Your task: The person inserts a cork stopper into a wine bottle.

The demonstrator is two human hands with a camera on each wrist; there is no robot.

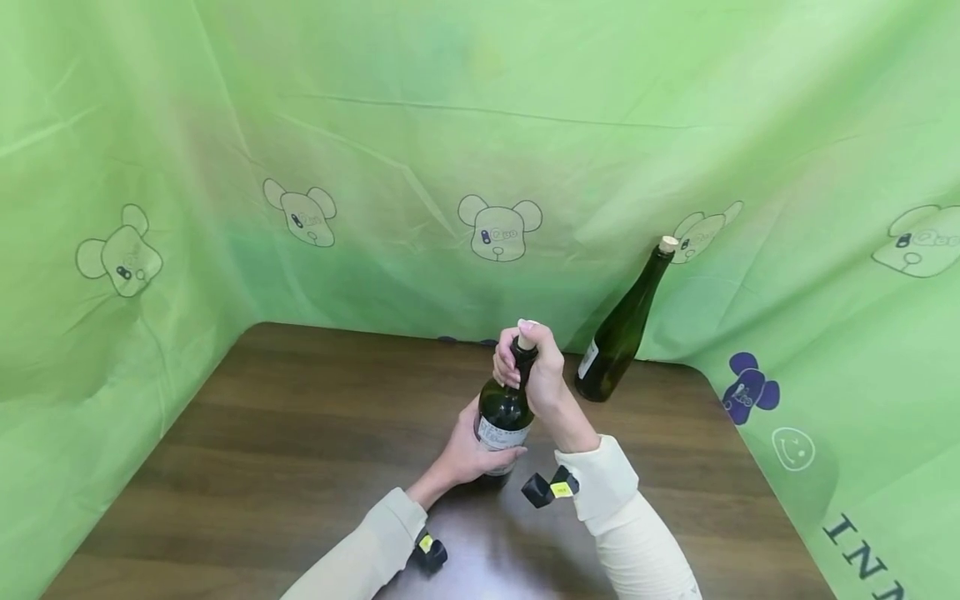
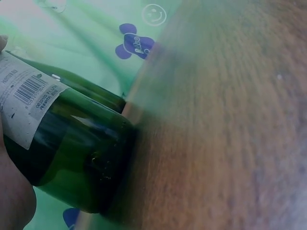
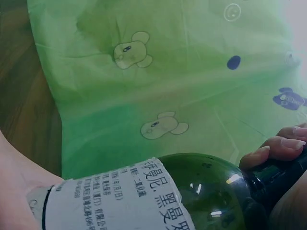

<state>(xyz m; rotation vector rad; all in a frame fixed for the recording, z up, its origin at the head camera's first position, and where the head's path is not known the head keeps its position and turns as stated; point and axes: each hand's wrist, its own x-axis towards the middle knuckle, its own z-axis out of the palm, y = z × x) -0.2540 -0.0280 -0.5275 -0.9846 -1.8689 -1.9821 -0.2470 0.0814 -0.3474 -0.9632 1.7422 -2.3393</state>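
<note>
A dark green wine bottle (image 1: pixel 504 406) with a white label stands upright or nearly so on the table, between both hands. My left hand (image 1: pixel 463 452) grips its body low down, thumb across the label. Around the neck curl the fingers of my right hand (image 1: pixel 546 377), the thumb on top of a pale cork (image 1: pixel 527 341) in the mouth. The left wrist view shows the bottle's green base (image 2: pixel 91 153) by the tabletop. In the right wrist view the printed label (image 3: pixel 120 199) and the right fingers (image 3: pixel 276 149) at the neck are visible.
A taller, slimmer green bottle (image 1: pixel 626 321) with a pale cork (image 1: pixel 668 244) stands to the right, near the back edge of the brown wooden table (image 1: pixel 322 433). Green cloth (image 1: pixel 390 150) with printed bear heads hangs behind and along both sides.
</note>
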